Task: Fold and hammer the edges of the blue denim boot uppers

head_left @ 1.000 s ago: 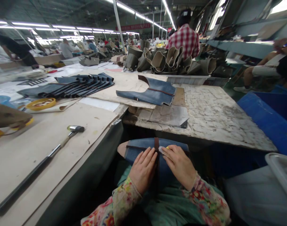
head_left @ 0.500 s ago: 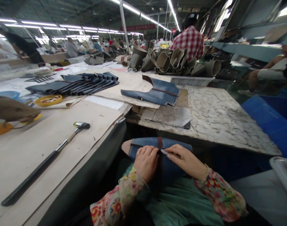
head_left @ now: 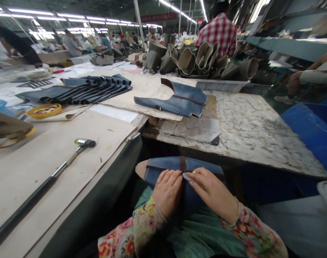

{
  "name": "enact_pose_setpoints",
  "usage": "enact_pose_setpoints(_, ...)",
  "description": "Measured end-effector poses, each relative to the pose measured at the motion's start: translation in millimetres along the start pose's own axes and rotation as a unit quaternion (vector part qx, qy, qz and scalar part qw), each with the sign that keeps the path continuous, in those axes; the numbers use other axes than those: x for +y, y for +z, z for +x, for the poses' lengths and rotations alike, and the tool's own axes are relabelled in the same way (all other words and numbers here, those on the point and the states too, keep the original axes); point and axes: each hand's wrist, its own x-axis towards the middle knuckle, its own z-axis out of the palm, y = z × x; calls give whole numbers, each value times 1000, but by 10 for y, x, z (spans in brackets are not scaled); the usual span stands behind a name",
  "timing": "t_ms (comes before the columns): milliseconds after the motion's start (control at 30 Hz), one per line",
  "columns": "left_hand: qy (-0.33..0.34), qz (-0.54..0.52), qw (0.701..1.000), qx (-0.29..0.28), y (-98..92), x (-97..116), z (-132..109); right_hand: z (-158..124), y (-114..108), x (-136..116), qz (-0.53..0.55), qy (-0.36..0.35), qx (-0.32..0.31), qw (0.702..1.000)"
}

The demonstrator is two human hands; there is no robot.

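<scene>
A blue leather boot upper (head_left: 167,163) lies across my lap, crossed by a dark brown strap (head_left: 182,163) and with a pale, tapered left end. My left hand (head_left: 167,193) grips it just left of the strap, fingers together and pressed along its seam. In my right hand (head_left: 215,191) is a small tool with a flat grey metal tip (head_left: 186,176); its handle is mostly hidden in my fingers. The tip touches the leather where strap and seam cross, right beside my left fingertips. A bit of yellow shows by the right fingers.
On the left table rests a black-handled hammer (head_left: 84,142), with a yellow dish (head_left: 44,110) beyond. Overlapping blue leather uppers (head_left: 80,89) and a single one (head_left: 176,98) lie ahead. Olive boot shafts (head_left: 187,61) fill a bin near a person in a checked shirt (head_left: 218,34). Blue crate (head_left: 305,125) at right.
The view has shifted slightly, so the tables sit higher and further left. The tool tip has tilted a little at the strap crossing; both hands keep their hold.
</scene>
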Motion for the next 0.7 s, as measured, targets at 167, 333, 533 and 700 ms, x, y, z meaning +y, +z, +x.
enact_pose_setpoints(167,-10,-19,1000,-12,-37,-13,53,32,85,-39,-64,1,26,998)
enact_pose_setpoints(333,-16,-20,1000,-5,-28,-20,33,113,139,-27,-143,-17,47,988)
enact_pose_setpoints(533,-7,4,1000,23,-56,-110,-68,109,131,44,-152,-67,70,984)
enact_pose_setpoints(700,-22,36,998,39,-135,-224,-147,130,45,-35,-99,-127,48,986)
